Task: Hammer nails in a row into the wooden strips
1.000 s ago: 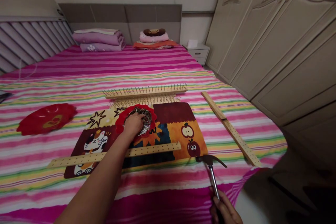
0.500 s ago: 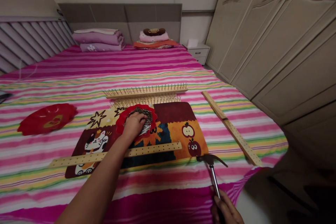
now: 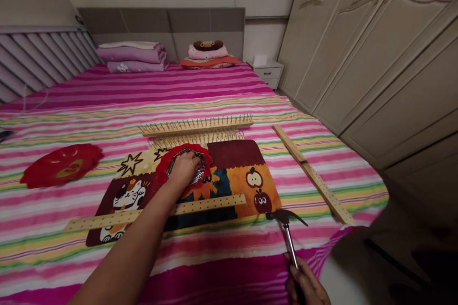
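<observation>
My left hand (image 3: pixel 186 170) reaches into a red scalloped dish (image 3: pixel 162 171) of loose metal nails (image 3: pixel 203 159). Its fingers are curled down among the nails, and the fingertips are partly hidden. In my right hand (image 3: pixel 306 282) is the handle of a claw hammer (image 3: pixel 290 240), its head at the mat's near right corner. A wooden strip with rows of holes (image 3: pixel 209 205) lies across the patterned mat (image 3: pixel 236 152), under my left forearm. One nail (image 3: pixel 241 195) stands at the strip's right end.
Wooden strips studded with upright nails (image 3: pixel 196 128) lie behind the dish. Further drilled strips (image 3: pixel 315 176) lie to the right. A red plate (image 3: pixel 62 166) rests at the left on the striped bedspread (image 3: pixel 143 105). Folded bedding (image 3: pixel 132 55) is by the headboard, and a wardrobe (image 3: pixel 375 57) stands at the right.
The view has shifted slightly. My left hand stays in the dish, its fingers moving a little among the nails. My right hand and the hammer keep their place.
</observation>
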The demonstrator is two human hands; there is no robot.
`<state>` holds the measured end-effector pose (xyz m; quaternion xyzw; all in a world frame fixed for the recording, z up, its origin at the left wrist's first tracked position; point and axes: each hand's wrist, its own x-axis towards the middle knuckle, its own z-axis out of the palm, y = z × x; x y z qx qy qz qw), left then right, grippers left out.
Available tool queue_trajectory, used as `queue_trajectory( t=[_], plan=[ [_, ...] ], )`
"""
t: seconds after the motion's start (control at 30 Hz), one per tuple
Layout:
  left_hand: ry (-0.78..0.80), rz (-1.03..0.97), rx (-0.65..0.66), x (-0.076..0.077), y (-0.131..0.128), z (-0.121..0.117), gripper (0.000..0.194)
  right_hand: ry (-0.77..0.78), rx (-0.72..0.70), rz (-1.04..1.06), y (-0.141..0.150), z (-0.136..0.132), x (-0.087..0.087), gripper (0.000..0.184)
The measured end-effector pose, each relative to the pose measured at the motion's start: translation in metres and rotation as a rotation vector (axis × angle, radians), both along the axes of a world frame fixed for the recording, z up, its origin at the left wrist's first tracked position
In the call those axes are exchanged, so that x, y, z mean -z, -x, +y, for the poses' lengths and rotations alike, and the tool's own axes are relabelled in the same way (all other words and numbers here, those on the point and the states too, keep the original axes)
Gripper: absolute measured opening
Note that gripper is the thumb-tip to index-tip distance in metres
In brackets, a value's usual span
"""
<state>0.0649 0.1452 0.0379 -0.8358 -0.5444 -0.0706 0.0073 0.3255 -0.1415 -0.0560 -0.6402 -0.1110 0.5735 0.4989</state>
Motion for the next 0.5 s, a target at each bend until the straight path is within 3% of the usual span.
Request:
queue_trajectory(
  t=[0.17,0.27,0.4,0.5],
  plan=[
    [0.0,-0.157,-0.004,0.006,0.013,-0.001,0.021,-0.004,-0.008,0.0,0.0,0.001,-0.001,0.064],
    [0.016,-0.378,-0.143,0.001,0.015,-0.009,0.02,-0.014,-0.009,0.014,0.001,0.001,-0.005,0.062],
    [0.11,-0.759,-0.355,-0.009,0.004,-0.033,0.023,-0.03,-0.022,0.038,0.002,0.001,-0.01,0.055],
    [0.267,-1.03,-0.357,-0.009,-0.015,-0.06,0.029,-0.056,-0.024,0.023,0.002,0.001,-0.009,0.053]
  ],
)
